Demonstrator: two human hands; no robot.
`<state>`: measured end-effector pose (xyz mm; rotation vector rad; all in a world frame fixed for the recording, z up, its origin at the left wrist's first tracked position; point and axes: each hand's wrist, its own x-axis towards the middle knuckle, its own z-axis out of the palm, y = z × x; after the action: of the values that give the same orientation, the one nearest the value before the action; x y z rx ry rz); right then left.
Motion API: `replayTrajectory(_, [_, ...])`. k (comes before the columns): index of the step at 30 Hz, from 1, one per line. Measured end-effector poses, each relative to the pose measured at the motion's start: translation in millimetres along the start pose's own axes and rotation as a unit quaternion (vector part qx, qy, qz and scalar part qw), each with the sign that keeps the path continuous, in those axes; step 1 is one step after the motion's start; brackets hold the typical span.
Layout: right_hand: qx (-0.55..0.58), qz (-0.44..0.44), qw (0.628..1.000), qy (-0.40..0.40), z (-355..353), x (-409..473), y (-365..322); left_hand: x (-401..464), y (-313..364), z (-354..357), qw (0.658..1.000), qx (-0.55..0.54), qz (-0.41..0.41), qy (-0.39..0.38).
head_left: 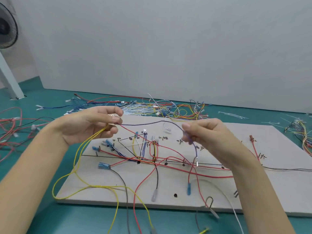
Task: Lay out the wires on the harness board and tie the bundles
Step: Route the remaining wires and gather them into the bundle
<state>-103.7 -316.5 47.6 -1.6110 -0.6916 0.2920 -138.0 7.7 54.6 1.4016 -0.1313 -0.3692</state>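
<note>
1. Harness board [253, 191] lies flat on the teal floor, red, blue and black wires [168, 162] routed across its middle.
2. Left hand [89, 124] pinches yellow wires [81, 146] and 1 end of a purple wire [152, 123].
3. Right hand [207, 134] pinches the purple wire further along, above the board.
4. Loose wire pile [160, 108] sits beyond the far edge.

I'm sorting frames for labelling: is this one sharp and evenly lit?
Head view: soft, even light, no glare; wide-angle bending toward the edges; right hand and the purple wire slightly motion-blurred; harness board markings too soft to read.
</note>
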Motion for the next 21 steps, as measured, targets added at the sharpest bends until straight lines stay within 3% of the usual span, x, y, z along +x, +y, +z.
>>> replayTrajectory(4, [-0.132,0.008,0.991,0.027,20.0,7.5,7.5,2.6,-1.3,4.0,0.999,-0.027,0.034,-0.033])
replayTrajectory(8, [-0.169,0.054,0.984,-0.015,35.2,8.6,10.9,2.5,-2.0,4.4,0.996,-0.060,0.038,-0.059])
replayTrajectory(15, [-0.038,0.059,0.997,-0.026,33.3,8.5,7.2,0.0,-0.4,0.9,0.997,-0.040,0.035,-0.057])
replayTrajectory(21, [0.090,0.124,0.981,-0.119,9.0,-0.1,-3.7,-16.5,1.0,-19.0,0.974,0.187,0.024,-0.124])
